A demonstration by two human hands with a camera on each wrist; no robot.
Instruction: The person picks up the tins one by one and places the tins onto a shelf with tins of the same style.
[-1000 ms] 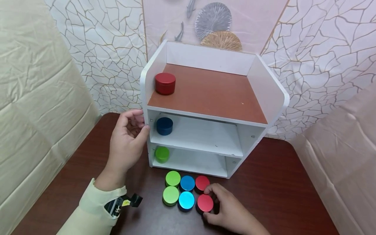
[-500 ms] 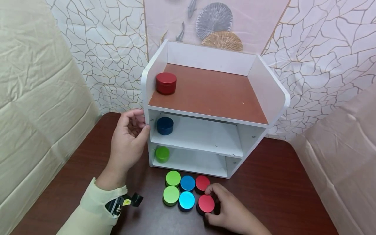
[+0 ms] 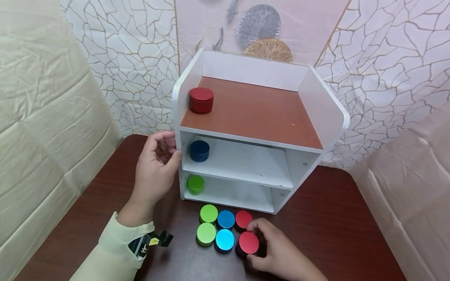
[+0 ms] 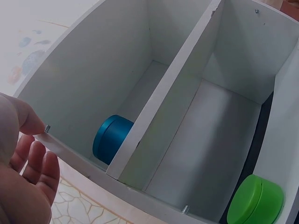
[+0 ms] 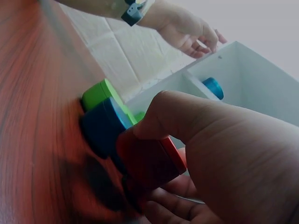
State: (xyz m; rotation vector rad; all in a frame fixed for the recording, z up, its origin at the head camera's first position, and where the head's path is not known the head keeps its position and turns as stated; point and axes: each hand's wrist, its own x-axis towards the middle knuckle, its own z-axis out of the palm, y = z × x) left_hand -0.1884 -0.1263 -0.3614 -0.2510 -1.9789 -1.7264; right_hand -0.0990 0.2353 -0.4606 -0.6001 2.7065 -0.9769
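Observation:
My right hand pinches the front red round tin between thumb and fingers. In the right wrist view that red tin shows under my thumb; whether its base touches the table cannot be told. Beside it stand another red tin, two blue tins and two green tins, in two rows. My left hand holds the left side panel of the white shelf, thumb at its front edge, fingers curled outside. The left wrist view shows this thumb at the panel rim too.
On the shelf's brown top stands a red tin at the left. A dark blue tin sits on the middle level and a green tin on the bottom one, both by the left wall. The dark wooden table surrounds the shelf.
The front red tin has shifted slightly right with my right hand, widening its gap from the blue tin. The whole view has drifted a little. My left hand keeps its place on the panel.

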